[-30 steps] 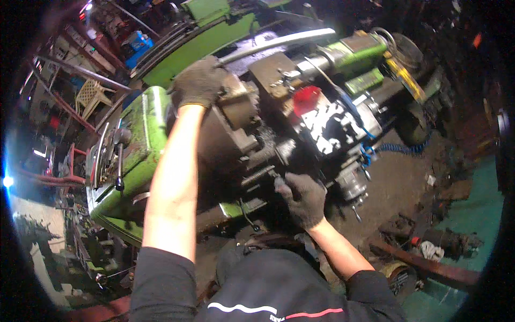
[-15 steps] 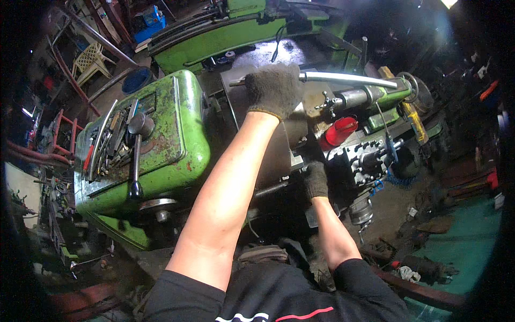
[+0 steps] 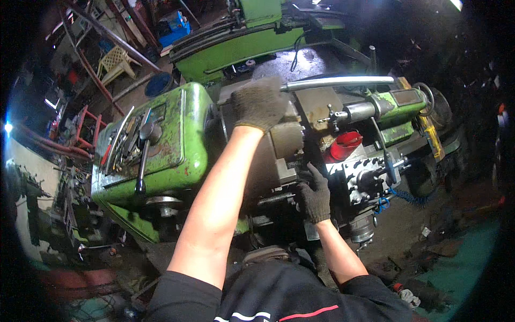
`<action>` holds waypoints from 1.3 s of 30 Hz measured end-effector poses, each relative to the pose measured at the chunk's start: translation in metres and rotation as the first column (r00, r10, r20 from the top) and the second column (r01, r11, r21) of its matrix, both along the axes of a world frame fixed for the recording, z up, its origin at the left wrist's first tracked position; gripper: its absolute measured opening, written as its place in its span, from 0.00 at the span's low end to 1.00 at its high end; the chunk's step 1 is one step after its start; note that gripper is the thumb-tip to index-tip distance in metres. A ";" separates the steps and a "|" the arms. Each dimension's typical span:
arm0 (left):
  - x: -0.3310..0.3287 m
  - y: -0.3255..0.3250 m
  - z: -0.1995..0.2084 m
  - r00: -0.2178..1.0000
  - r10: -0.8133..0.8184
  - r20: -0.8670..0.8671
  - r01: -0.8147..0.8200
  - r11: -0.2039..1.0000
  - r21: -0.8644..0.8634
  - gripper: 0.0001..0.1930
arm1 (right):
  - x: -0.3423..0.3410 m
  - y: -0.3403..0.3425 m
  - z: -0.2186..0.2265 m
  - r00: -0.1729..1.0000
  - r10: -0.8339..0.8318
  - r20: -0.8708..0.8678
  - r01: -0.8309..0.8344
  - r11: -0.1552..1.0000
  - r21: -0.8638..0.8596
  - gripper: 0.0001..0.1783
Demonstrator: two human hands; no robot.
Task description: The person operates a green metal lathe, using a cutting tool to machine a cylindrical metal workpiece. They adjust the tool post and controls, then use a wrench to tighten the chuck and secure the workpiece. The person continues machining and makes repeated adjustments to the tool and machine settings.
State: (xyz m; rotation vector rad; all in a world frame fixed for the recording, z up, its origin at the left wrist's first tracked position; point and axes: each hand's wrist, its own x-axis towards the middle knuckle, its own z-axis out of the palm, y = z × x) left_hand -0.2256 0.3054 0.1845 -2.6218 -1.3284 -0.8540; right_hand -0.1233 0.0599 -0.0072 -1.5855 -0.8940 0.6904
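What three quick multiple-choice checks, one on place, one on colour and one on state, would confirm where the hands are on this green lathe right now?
1. Where does the gloved left hand rest?
A. on top of the dark round metal chuck
B. on the white plastic chair
C. on the floor

2. What colour is the small plastic cup that sits on the carriage?
A. blue
B. red
C. yellow

3. How is the gloved right hand placed?
A. hanging free in the air
B. resting on the long polished steel bar
C. low at the front of the carriage, against the grey metal parts below the chuck

Answers:
1 A, the glove lies spread over the chuck's top.
2 B, the cup shows bright red beside the tool post.
3 C, its fingers press against the machine's front; whether they grip anything cannot be told.
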 end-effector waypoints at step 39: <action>0.003 0.003 -0.007 0.993 0.092 -0.076 -0.087 0.994 0.063 0.13 | 0.024 -0.033 0.037 0.069 0.133 -0.989 -0.020 0.991 0.132 0.12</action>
